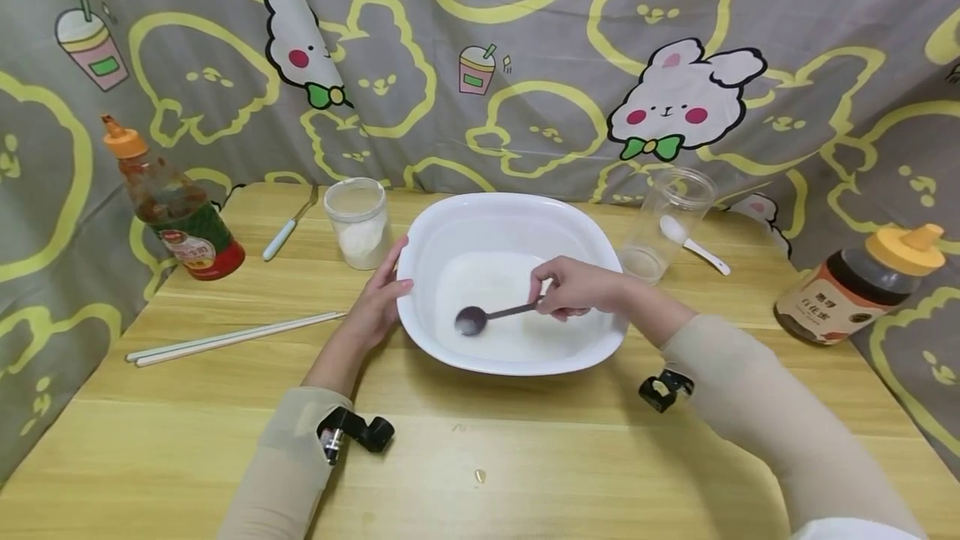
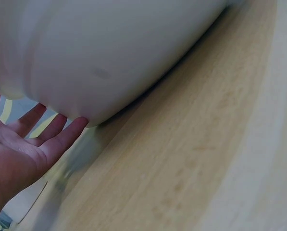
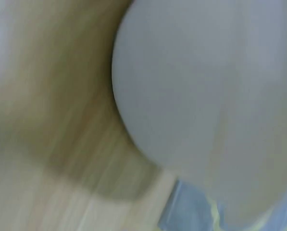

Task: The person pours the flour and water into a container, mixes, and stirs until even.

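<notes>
A white basin [image 1: 512,367] sits on the table, with a white layer at its bottom that could be powder or liquid. My left hand [image 1: 377,304] touches its left side, the thumb at the rim. In the left wrist view, the spread, fairly straight fingers [image 2: 61,139] rest their tips against the outer wall. Over the basin, my right hand [image 1: 573,288] pinches the handle of a dark, round-bowled spoon [image 1: 471,321]. The spoon's bowl points left; whether it touches the white layer is unclear. The right wrist view shows the basin's outer wall [image 3: 181,96] without the hand.
A white-powder jar [image 1: 360,227], a fork-like utensil [image 1: 281,238], chopsticks [image 1: 232,338] and a red sauce bottle [image 1: 180,219] are on the left. On the right are a clear jar [image 1: 660,232], a white spoon [image 1: 693,247] and a dark, yellow-capped bottle [image 1: 847,298]. A patterned curtain [image 1: 540,132] hangs behind.
</notes>
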